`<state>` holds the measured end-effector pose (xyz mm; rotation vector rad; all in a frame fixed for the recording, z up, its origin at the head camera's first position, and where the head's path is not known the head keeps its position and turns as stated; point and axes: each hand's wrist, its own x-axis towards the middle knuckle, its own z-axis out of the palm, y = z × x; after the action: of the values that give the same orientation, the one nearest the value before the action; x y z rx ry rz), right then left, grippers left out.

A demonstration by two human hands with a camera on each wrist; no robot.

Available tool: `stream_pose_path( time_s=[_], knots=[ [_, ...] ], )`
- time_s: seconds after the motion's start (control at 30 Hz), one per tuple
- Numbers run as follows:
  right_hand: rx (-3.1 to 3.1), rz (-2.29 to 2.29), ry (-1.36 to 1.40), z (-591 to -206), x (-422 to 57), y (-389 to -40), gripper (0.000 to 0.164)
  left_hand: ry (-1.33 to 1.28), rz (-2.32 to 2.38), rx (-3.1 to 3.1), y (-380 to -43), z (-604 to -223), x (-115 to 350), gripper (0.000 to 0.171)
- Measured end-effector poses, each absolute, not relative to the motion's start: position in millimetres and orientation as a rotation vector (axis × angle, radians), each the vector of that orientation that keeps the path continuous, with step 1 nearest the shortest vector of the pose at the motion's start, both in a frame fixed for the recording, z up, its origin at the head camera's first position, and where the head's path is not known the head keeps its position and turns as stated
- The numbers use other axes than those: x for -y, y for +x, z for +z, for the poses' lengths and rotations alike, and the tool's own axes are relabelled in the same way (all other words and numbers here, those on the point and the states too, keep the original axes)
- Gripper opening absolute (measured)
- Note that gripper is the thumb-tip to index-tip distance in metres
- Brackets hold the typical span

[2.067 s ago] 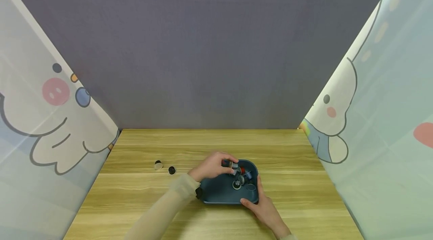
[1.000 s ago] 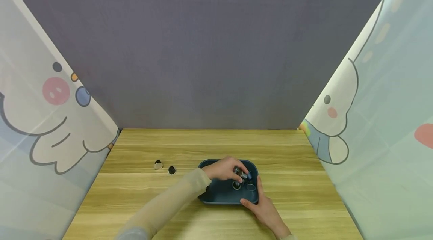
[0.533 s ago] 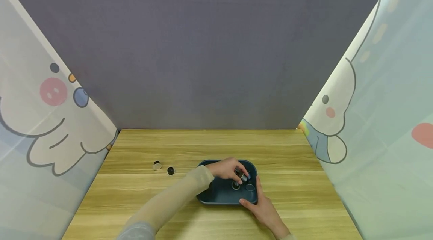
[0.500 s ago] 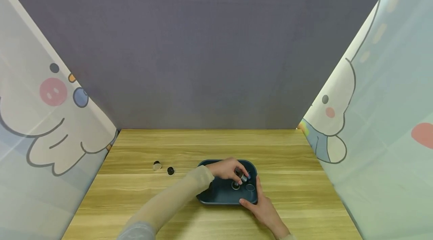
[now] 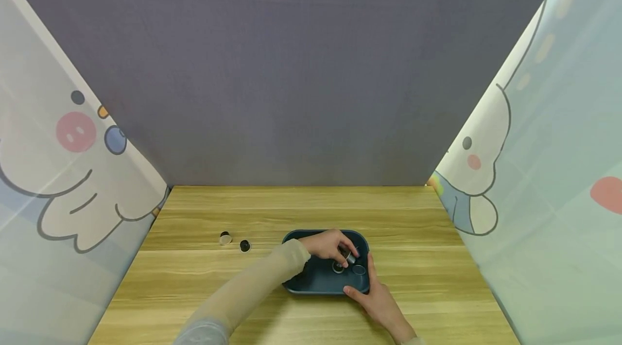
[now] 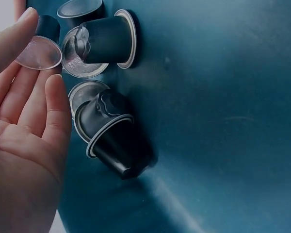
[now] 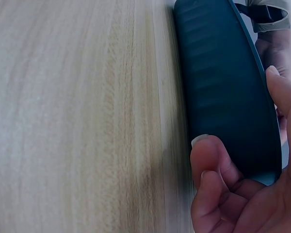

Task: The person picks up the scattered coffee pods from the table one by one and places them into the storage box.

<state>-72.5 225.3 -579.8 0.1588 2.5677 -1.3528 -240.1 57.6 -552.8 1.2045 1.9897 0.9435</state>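
My left hand [image 5: 328, 244] reaches down into a dark blue tray [image 5: 316, 278]. Between its thumb and fingers it pinches a coffee capsule [image 6: 40, 52], foil side facing the left wrist camera. Several dark capsules lie close by on the tray floor, among them one on its side [image 6: 104, 41] and a black one [image 6: 121, 150] tipped against others. In the head view a silvery capsule [image 5: 350, 259] shows by the fingertips, and the hand hides part of the pile. My right hand [image 5: 381, 302] grips the tray's right front corner, thumb at the rim and fingers against the outer wall [image 7: 223, 82].
Two more capsules, a pale-lidded one [image 5: 225, 238] and a black one [image 5: 245, 246], stand on the wooden table [image 5: 194, 280] left of the tray. A grey panel [image 5: 301, 75] rises behind the table, with cartoon-printed sheets [image 5: 534, 134] at both sides.
My left hand has moved from the tray's back edge down and to the right, in among the capsules, then shifted only slightly. The right hand keeps its grip on the tray.
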Motion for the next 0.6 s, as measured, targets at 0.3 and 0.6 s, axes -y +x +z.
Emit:
stream_pose_path(
  time_s=[0.3, 0.6],
  knots=[
    [-2.563, -1.361, 0.156, -578.4, -225.3, -72.9, 0.114, 1.168, 0.96, -1.993, -240.8, -557.5, -58.6, 0.035],
    [-2.578, -1.331, 0.159, -578.8, -225.7, -72.7, 0.113, 1.109, 1.019, -1.955, -240.8, -560.1, -59.0, 0.035]
  ],
)
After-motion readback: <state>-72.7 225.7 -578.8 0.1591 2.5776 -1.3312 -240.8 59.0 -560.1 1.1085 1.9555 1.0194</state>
